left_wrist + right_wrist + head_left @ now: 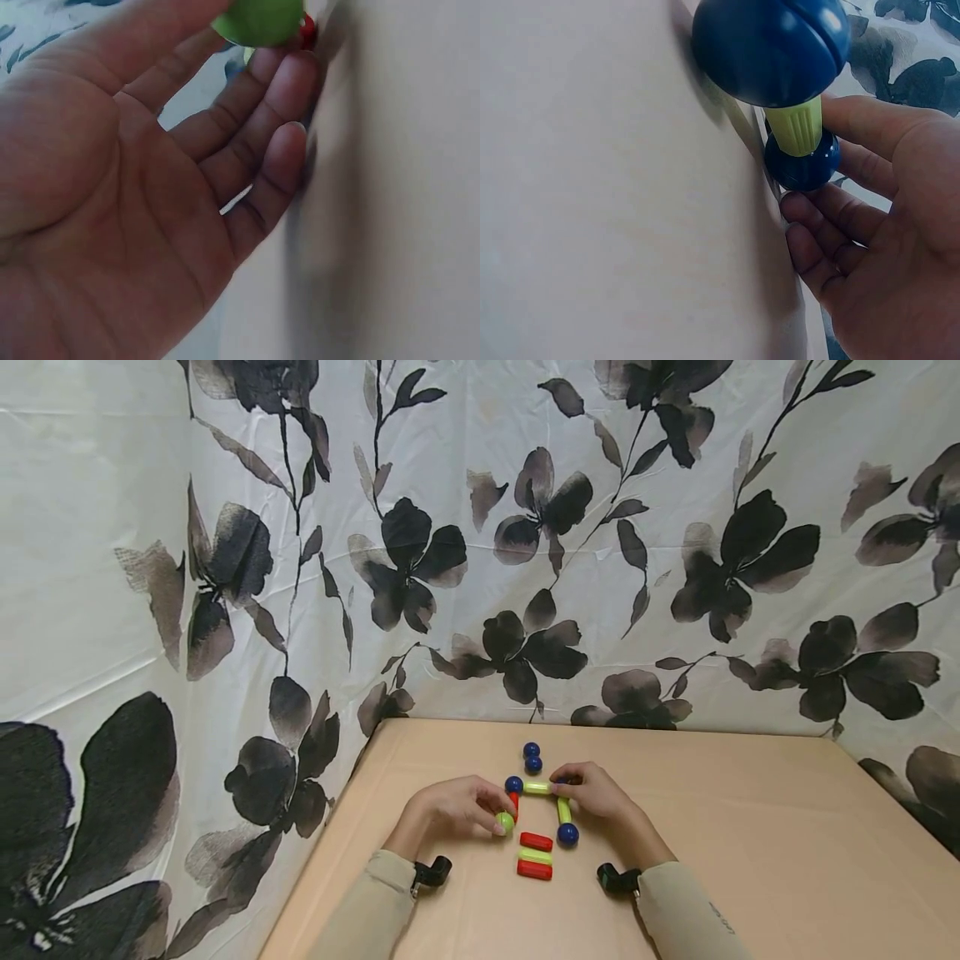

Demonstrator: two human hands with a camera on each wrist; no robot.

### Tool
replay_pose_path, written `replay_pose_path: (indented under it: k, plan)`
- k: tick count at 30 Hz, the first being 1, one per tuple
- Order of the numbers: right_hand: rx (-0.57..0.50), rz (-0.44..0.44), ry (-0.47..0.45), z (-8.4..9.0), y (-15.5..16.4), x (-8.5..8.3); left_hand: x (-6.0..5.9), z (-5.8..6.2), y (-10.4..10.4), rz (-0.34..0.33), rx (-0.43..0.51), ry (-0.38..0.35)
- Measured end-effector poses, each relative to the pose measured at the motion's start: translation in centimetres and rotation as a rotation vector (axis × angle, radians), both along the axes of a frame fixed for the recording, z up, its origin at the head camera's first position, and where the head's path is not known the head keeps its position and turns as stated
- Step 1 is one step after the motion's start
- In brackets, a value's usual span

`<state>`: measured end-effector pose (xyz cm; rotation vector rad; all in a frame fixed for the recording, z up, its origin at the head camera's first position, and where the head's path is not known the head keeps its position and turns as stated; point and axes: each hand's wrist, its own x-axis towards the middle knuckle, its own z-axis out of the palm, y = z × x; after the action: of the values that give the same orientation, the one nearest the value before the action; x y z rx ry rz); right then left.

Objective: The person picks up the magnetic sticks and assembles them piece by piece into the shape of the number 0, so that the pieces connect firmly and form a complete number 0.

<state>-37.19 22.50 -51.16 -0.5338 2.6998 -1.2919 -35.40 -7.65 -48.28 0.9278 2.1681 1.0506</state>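
My left hand (465, 803) pinches a green ball (505, 822) between thumb and fingertips. It is close to the lower end of a red rod (514, 807); whether they join cannot be told. The rod meets a blue ball (513, 784), from which a yellow-green rod (536, 787) runs right. At the far corner, my right hand (597, 791) holds another blue ball (802, 163) with its fingertips, mostly covered in the head view. From there a second yellow-green rod (564, 811) leads toward me to a blue ball (567, 835).
Beyond the frame of rods, two loose blue balls (532, 764) sit together on the tan table (750, 827). Nearer me lie a red rod (536, 841), a yellow-green rod (536, 856) and another red rod (535, 870), side by side. Flowered cloth (465, 527) hangs behind the table.
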Motion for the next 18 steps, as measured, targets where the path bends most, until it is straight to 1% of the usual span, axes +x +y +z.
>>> replay_pose_path:
  k: [4,9,14,18]
  plan:
    - [0.000,0.003,0.005,0.1,0.0,0.0,0.4,0.5,0.6,-0.015,-0.049,0.032]
    - [0.001,0.000,0.007,0.0,0.0,0.1,0.7,0.7,1.3,0.013,-0.114,0.076]
    - [0.012,0.016,0.016,0.0,0.1,0.0,1.0,0.9,1.8,0.036,-0.144,0.088]
    - [0.007,0.013,0.009,-0.1,0.1,-0.1,1.1,0.9,2.1,0.024,-0.155,0.103]
